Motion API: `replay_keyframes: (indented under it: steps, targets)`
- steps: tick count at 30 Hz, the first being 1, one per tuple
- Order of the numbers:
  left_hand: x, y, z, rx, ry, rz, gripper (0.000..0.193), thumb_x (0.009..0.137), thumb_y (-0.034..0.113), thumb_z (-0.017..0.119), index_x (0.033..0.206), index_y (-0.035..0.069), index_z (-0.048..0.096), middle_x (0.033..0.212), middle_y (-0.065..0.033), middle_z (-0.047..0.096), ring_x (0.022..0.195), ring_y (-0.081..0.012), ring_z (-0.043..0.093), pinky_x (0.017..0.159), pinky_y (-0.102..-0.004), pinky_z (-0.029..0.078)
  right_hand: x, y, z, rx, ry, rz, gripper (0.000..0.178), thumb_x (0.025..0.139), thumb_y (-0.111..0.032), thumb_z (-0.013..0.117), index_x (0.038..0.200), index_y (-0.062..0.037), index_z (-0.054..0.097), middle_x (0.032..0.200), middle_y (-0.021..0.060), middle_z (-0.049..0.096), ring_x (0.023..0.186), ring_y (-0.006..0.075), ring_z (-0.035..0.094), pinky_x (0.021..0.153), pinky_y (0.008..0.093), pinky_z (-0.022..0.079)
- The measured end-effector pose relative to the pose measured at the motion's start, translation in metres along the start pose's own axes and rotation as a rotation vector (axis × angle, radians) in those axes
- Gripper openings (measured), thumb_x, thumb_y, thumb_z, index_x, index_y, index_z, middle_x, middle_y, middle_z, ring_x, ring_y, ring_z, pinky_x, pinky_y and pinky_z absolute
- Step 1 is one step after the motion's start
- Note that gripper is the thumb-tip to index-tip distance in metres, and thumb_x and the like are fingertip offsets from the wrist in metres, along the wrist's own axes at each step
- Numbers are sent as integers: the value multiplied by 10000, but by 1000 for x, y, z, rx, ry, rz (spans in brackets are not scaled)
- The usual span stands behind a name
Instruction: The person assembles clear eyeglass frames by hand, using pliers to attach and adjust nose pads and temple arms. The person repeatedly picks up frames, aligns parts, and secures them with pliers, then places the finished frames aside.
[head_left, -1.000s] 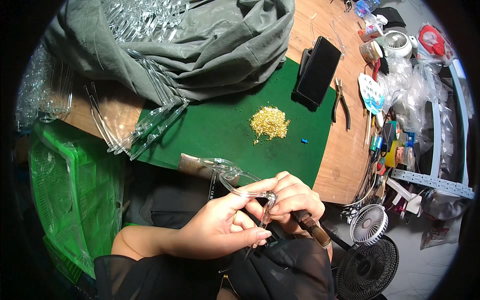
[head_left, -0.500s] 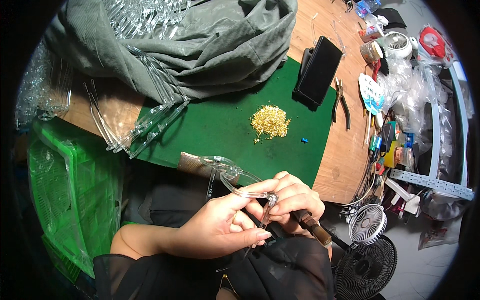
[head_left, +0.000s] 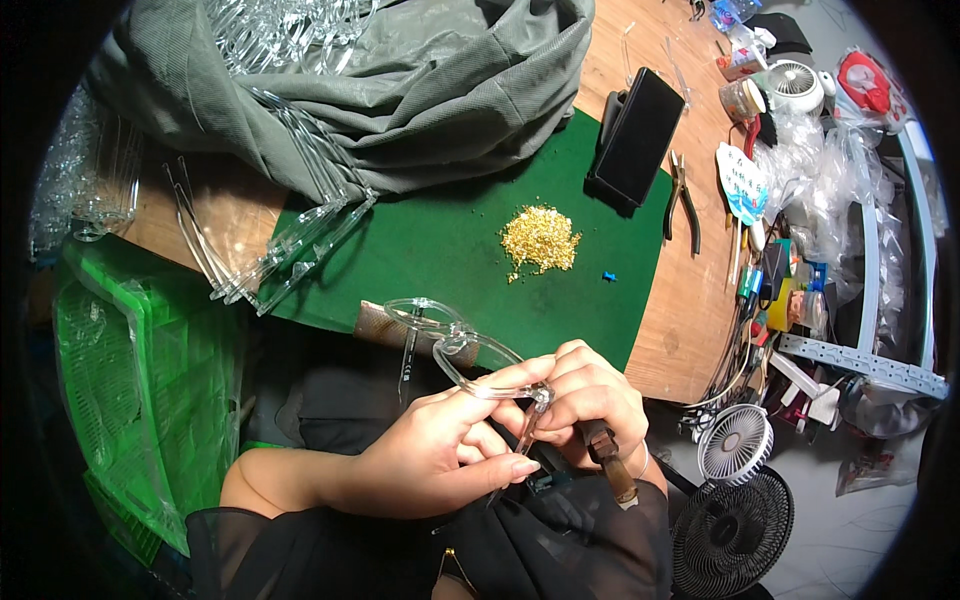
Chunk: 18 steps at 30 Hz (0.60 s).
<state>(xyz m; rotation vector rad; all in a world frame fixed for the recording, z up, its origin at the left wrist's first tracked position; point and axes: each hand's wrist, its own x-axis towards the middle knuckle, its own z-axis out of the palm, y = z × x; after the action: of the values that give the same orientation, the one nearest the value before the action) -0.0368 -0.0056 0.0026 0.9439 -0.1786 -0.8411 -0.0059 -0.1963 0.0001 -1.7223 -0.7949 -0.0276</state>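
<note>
My left hand [head_left: 430, 455] is closed around a clear plastic eyeglasses frame [head_left: 457, 341], pinching it near one hinge and temple, with the rims pointing away from me. My right hand [head_left: 600, 390] meets it at that hinge. In its curled fingers is a hand tool with a brown handle [head_left: 614, 474]; the handle's end sticks out toward me and its tip is hidden by my fingers. Beyond my hands, a heap of tiny gold-coloured metal pieces [head_left: 540, 241] lies on the green mat [head_left: 430, 250]. A small blue piece [head_left: 609, 276] rests beside the heap.
Several clear frames [head_left: 290, 245] lie at the mat's left, by a grey cloth [head_left: 460, 110] holding more. A black phone [head_left: 640, 140] and pliers [head_left: 682, 205] are at the right. A green crate [head_left: 150, 370] stands left; fans [head_left: 735, 445] and cables are lower right.
The handle end of the tool has swung a little left and toward me as my right hand turned. The eyeglasses frame's far rim has shifted slightly left and away.
</note>
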Motion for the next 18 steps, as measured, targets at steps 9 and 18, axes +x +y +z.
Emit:
replay_keyframes:
  steps: [9,18]
  targets:
    - [1,-6,2,-65,22,102,751,776,-118,582,1385,16,164,974,-89,505,816,-112,597,723,-195,483,-2,-1,4,-78,61,-80,188,698,-75,718,827,-41,586,736,55,589,623,206,552,576,321,437]
    - [0,-2,2,-136,19,31,756,771,-123,585,1385,17,166,948,-75,493,813,-108,593,730,-193,482,-5,0,7,-13,106,-40,199,697,-72,730,829,-33,587,732,56,590,625,203,558,559,315,434]
